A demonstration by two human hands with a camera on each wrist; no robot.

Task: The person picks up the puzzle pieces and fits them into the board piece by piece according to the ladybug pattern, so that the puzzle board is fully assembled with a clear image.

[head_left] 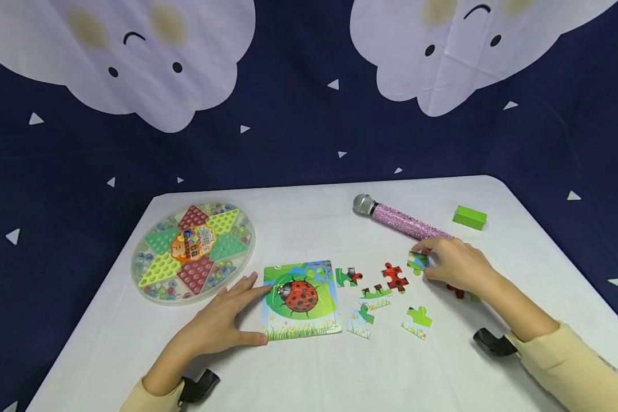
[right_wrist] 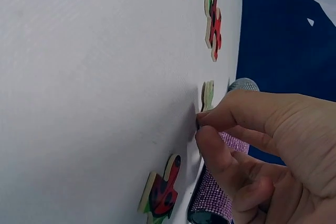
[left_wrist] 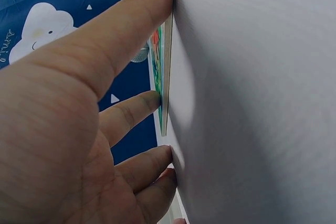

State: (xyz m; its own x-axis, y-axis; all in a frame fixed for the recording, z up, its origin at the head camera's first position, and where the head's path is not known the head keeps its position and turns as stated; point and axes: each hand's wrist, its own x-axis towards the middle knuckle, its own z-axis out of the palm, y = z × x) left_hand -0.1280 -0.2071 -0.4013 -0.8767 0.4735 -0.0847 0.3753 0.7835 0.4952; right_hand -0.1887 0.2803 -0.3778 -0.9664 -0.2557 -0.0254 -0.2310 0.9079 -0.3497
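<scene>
A square ladybug puzzle board point(head_left: 302, 300) lies flat on the white table. My left hand point(head_left: 213, 323) is at its left side, fingers spread and fairly straight, with thumb and index finger touching its edge; the left wrist view shows the board edge-on. My right hand point(head_left: 455, 263) pinches a blue-and-green puzzle piece point(head_left: 417, 262) between thumb and finger, low over the table, partly covering it. A red-and-black piece point(right_wrist: 164, 195) lies near that hand. Between the hands lie loose pieces, among them a red spotted one point(head_left: 394, 277) and a green grassy one point(head_left: 418, 321).
A round Chinese checkers set point(head_left: 237, 249) with marbles lies at the left. Behind the right hand is a pink glittery microphone point(head_left: 401, 220). A green block point(head_left: 470, 217) sits at the back right. A dark cloth with clouds hangs behind the table.
</scene>
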